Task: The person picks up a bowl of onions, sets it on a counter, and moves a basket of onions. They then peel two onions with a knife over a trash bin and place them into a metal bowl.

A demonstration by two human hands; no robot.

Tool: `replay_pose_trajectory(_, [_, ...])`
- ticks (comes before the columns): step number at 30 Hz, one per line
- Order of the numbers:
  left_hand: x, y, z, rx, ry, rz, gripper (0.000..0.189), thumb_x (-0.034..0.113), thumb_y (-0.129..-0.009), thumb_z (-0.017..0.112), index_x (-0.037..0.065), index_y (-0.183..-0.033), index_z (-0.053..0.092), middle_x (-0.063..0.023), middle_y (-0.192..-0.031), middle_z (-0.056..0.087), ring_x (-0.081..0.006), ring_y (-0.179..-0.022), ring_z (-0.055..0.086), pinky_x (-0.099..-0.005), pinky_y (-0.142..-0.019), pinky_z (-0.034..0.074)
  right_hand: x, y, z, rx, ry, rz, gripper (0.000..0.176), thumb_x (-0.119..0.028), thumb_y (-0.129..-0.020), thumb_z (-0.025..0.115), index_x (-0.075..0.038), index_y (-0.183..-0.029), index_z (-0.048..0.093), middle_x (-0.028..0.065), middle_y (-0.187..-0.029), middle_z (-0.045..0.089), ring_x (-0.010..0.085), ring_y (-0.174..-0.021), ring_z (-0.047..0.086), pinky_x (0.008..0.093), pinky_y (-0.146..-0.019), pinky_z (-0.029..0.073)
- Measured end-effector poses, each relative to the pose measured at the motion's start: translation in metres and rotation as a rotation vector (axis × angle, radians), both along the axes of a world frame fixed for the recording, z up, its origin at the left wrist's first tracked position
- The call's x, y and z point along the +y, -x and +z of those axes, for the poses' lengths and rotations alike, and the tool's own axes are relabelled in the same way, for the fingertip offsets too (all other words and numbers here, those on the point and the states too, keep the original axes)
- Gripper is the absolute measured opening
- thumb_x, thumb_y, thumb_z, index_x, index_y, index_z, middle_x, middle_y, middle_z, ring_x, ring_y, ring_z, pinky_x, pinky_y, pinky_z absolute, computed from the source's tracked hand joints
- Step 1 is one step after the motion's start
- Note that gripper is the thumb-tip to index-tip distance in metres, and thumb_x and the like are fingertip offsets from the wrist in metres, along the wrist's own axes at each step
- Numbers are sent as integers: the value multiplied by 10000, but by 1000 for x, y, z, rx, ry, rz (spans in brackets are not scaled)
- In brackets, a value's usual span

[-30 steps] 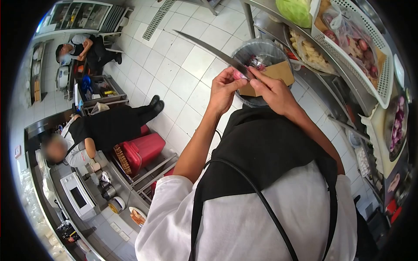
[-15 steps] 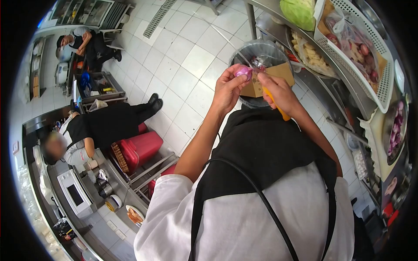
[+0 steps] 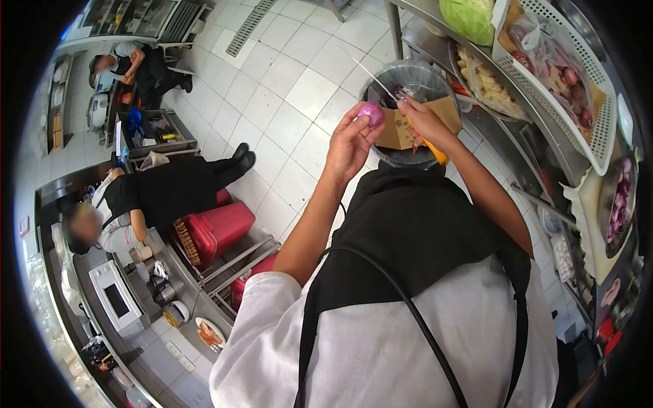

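Note:
A peeled-looking purple onion is held in the fingertips of my left hand. My right hand grips a knife with an orange-yellow handle. Its thin blade points up and to the left, apart from the onion. Below both hands stands a grey bin with a plastic liner. Inside the bin are a brown cardboard piece and dark scraps that I cannot make out well.
At the right, a steel counter carries a white crate of onions, a green cabbage and a pan of purple onion pieces. A bowl of pale pieces sits lower. Two people are at the left, near a red bin.
The knife and the onion have come apart. My right hand has turned, showing more blade. My left hand has shifted slightly left with the onion.

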State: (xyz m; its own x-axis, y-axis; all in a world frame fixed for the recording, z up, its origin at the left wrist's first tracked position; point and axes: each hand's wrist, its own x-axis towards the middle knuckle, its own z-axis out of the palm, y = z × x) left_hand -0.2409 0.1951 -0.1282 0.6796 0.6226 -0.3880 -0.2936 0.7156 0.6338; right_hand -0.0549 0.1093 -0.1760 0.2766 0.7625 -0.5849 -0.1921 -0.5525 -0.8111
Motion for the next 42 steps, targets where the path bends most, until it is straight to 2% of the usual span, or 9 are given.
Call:
replay_pose_trajectory(4, [-3, 4, 1, 22, -12, 36, 422, 77, -936, 629, -33, -1306, 459, -197, -1248, 591, -331, -1183, 599, -458, -1073, 476, 5, 5, -10, -161, 21, 73, 647, -518, -966, 497, -85, -1447, 473, 91, -663, 554, 171, -431, 482, 324, -418, 429])
replay_pose_trajectory(7, [-5, 8, -2, 41, -10, 83, 418, 42, -914, 660, -29, -1275, 461, -190, -1216, 605, -322, -1151, 615, -475, -1059, 488, 8, 7, 7, -225, 43, 116, 660, -523, -962, 496, -54, -1427, 485, 170, -820, 668, 267, -615, 642, 368, -592, 523])
replay_pose_trajectory(13, [-3, 6, -15, 128, -47, 171, 344, -21, -905, 646, 11, -1193, 460, -161, -1126, 628, -279, -1052, 648, -458, -998, 533, -8, 25, 73, -335, -193, 236, 699, -522, -966, 493, 7, -1422, 459, 295, -1267, 599, 403, -1222, 567, 412, -1014, 431])
replay_pose_trajectory(17, [-2, 0, -18, 94, -23, 214, 331, -62, -879, 659, 47, -1135, 479, -100, -1010, 633, -214, -896, 670, -350, -809, 602, -17, 37, 71, -425, -368, 235, 714, -493, -973, 492, 35, -1445, 406, 294, -1291, 581, 398, -1218, 567, 406, -1000, 442])
replay_pose_trajectory(20, [-3, -4, -13, 81, -46, 204, 335, -67, -879, 654, 53, -1136, 477, -91, -998, 630, -210, -912, 667, -341, -794, 597, -20, 37, 76, -412, -385, 235, 711, -487, -971, 499, 43, -1438, 412, 291, -1290, 581, 399, -1212, 570, 405, -996, 444])
replay_pose_trajectory(23, [-5, -6, -8, 78, -61, 198, 336, -66, -879, 654, 55, -1136, 475, -83, -1000, 627, -201, -912, 660, -336, -795, 595, -21, 36, 78, -442, -383, 235, 702, -477, -971, 503, 40, -1437, 414, 281, -1289, 586, 401, -1209, 570, 404, -997, 443])
replay_pose_trajectory(26, [-6, -4, -12, 80, -74, 158, 351, -79, -906, 573, 62, -1204, 452, -103, -1087, 633, -210, -1018, 643, -372, -942, 546, -21, 35, 82, -424, -339, 257, 685, -480, -972, 497, 13, -1442, 423, 271, -1274, 599, 404, -1189, 582, 408, -986, 450])
replay_pose_trajectory(38, [-4, -3, -18, 5, -97, 168, 316, -63, -916, 582, 80, -1181, 487, -57, -1025, 643, -180, -955, 646, -379, -914, 541, -18, 38, 76, -443, -403, 222, 619, -474, -987, 468, -36, -1423, 485, 234, -1254, 628, 399, -1172, 598, 398, -960, 468])
replay_pose_trajectory(42, [-4, -6, -10, 19, -80, 137, 336, -33, -909, 624, 16, -1207, 476, -112, -1112, 620, -201, -989, 640, -347, -885, 561, -14, 36, 69, -311, -454, 94, 567, -460, -998, 483, -37, -1367, 554, 206, -1207, 647, 313, -1108, 630, 359, -918, 476])
